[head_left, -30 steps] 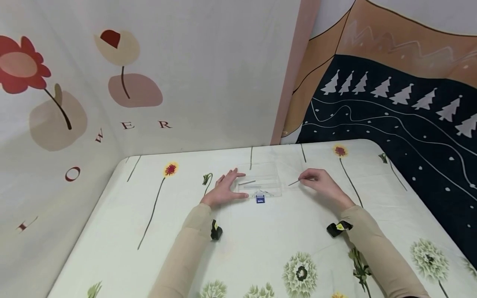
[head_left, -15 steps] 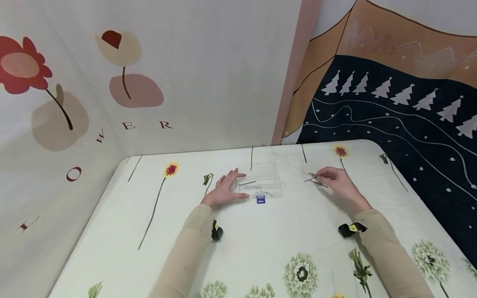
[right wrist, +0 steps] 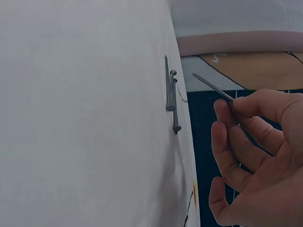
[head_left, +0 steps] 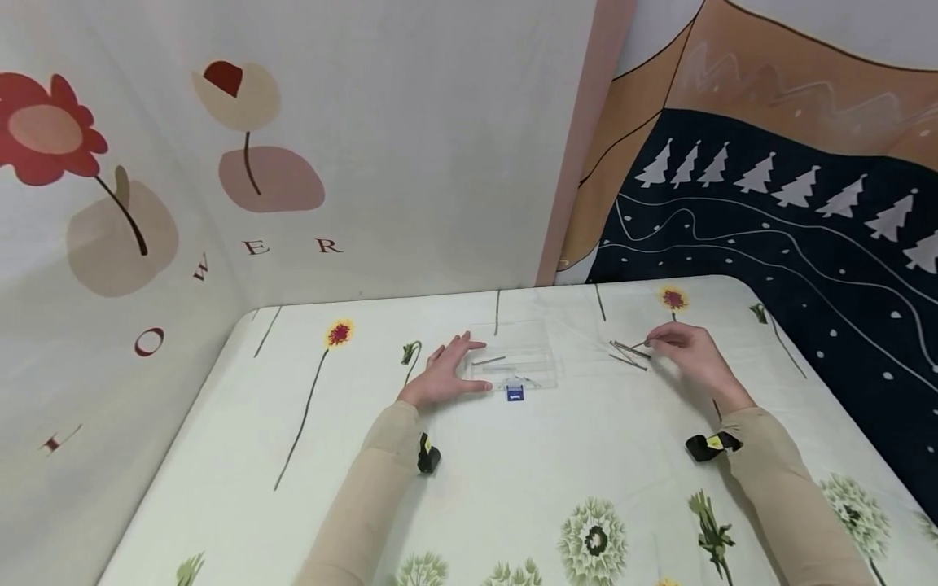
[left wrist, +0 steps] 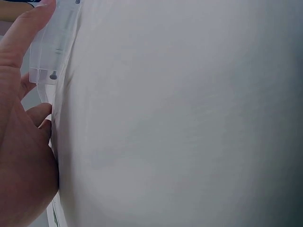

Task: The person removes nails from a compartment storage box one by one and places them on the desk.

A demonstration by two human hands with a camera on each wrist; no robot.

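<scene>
Right hand (head_left: 692,356) has shifted rightward, pinching one nail (right wrist: 213,86); loose nails (right wrist: 170,97) lie just left of the grip. Left hand (head_left: 442,372), fingers extended, touches a clear box (head_left: 526,358) farther left. Judged risk: narrow fingertip hold slips, dropping the nail.

You've got pale fabric walls (head_left: 410,146) filling the upper left, with a big red flower (head_left: 46,129) and scattered letters printed on them. A pink strip (head_left: 580,146) splits those from the navy panel (head_left: 769,260) with white trees at upper right. Below, your table wears a white floral cloth (head_left: 557,456). Lighting's soft, tbh.
</scene>
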